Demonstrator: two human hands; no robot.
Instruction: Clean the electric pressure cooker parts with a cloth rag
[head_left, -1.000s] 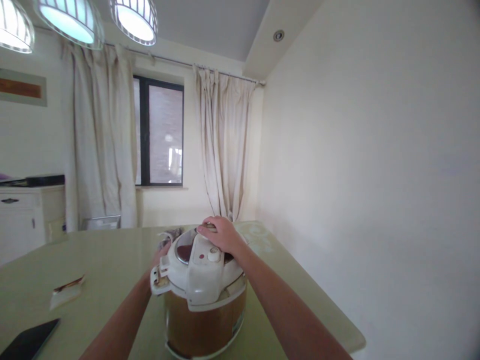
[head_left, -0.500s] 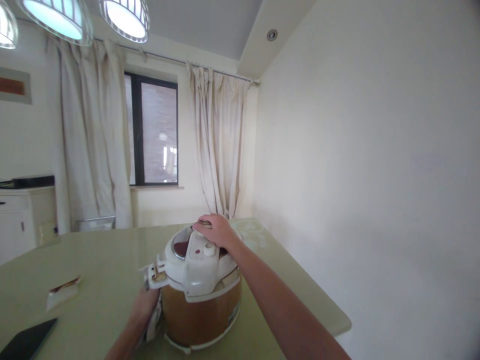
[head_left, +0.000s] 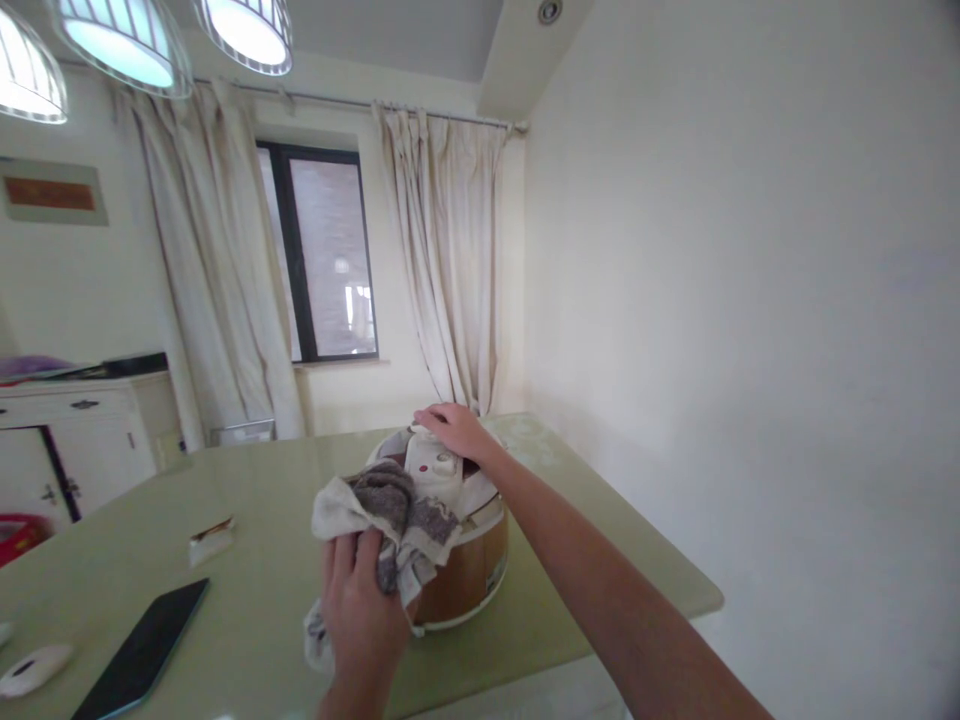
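An electric pressure cooker (head_left: 463, 580) with a white lid and a brown body stands on the pale green table. My left hand (head_left: 364, 595) grips a bunched grey-and-white cloth (head_left: 390, 500), held against the near left of the cooker and covering part of its lid. Closed over the far end of the lid's raised white top is my right hand (head_left: 454, 428); the fingertips are partly hidden. A red dot and a round knob show on the lid between the hands.
A dark phone or tablet (head_left: 146, 645) lies on the table (head_left: 277, 560) at left, beside a white computer mouse-like object (head_left: 35, 670). A small packet (head_left: 211, 542) is farther back. The wall (head_left: 712, 300) runs along the right, and a white cabinet (head_left: 97, 430) stands at far left.
My left hand has come up from the cooker's left side with the cloth, now over the lid's near left. My right hand stays on the lid. The view has shifted left.
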